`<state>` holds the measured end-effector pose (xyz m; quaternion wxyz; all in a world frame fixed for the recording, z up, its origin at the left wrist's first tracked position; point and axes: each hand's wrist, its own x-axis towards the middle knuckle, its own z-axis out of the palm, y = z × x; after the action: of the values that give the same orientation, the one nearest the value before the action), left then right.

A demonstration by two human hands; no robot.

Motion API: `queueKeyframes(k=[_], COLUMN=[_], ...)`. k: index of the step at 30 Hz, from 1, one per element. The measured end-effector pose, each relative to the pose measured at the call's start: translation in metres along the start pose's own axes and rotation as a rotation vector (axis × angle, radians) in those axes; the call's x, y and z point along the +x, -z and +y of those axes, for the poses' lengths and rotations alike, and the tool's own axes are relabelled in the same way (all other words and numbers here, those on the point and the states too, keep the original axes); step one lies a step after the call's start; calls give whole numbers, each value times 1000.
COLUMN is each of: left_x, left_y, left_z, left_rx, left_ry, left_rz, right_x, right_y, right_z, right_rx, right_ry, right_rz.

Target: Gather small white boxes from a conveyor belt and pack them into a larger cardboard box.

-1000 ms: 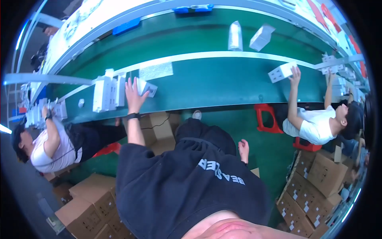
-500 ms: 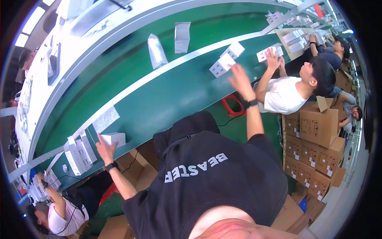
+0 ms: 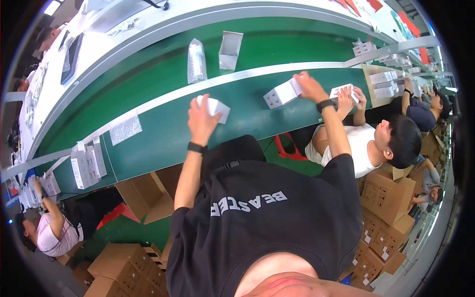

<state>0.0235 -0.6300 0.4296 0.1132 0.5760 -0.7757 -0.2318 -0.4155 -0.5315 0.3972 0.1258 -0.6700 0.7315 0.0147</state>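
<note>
My left hand [image 3: 202, 121] is closed around a small white box [image 3: 221, 112], over the middle of the green worktable [image 3: 168, 138]. Farther right, my right hand [image 3: 310, 89] has its fingers on the right end of a pair of white boxes [image 3: 281, 97] that stand against each other. The left one of that pair shows small dark marks on its side. A flat bubble-wrap bag [image 3: 126, 130] lies to the left of my left hand. Both my wrists carry dark bands.
Several white boxes [image 3: 89, 166] stand upright at the left. Beyond the rail, a bubble-wrapped item [image 3: 197, 62] and an open white box [image 3: 229, 55] sit on the green belt. A co-worker [image 3: 363, 141] at right handles a white box [image 3: 345, 91]. Cardboard cartons [image 3: 388, 198] are stacked behind.
My left hand has carried the white box from the left end of the table to its middle. My right hand has come onto the right end of the paired boxes. The view has shifted.
</note>
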Motion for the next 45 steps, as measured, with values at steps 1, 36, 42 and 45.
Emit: queueKeyframes(k=[1, 36, 42, 45], left_x=[5, -42, -20, -19], left_y=[-12, 93, 100, 121], left_z=[13, -251, -261, -248], left_rx=[-27, 66, -105, 88], left_ry=[-105, -260, -448, -488], left_rz=[-54, 58, -43, -17], right_x=[-4, 63, 50, 39], right_y=[-6, -44, -50, -58], right_z=[-13, -460, -470, -469], right_rx=[38, 276, 325, 319], right_ry=[35, 356, 186, 108], right_rz=[11, 78, 7, 98])
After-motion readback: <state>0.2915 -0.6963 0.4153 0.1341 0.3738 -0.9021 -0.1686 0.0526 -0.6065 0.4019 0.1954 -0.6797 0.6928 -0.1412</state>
